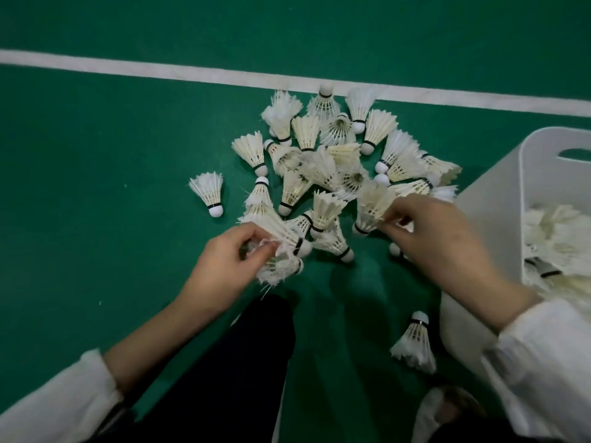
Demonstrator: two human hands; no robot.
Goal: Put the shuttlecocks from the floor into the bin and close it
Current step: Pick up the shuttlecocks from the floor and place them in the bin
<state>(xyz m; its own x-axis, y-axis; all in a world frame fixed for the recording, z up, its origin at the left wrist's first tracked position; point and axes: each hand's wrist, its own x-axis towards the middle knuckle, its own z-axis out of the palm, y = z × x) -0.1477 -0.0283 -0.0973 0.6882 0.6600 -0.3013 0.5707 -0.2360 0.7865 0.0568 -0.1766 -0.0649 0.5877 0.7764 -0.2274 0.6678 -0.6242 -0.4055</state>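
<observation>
While right hand (431,231) pinches shuttlecock (371,207), cork down-left, feathers up.

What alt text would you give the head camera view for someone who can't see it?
The left hand and right hand each grip some of the feather shuttlecocks piled on a green court floor; a white bin at right holds more.

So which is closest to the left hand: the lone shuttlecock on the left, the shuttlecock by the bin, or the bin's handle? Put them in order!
Starting from the left hand:
1. lone shuttlecock, just beyond the hand, a bit leftward.
2. shuttlecock by the bin, lower right, beside the bin's wall.
3. bin's handle, far right.
</observation>
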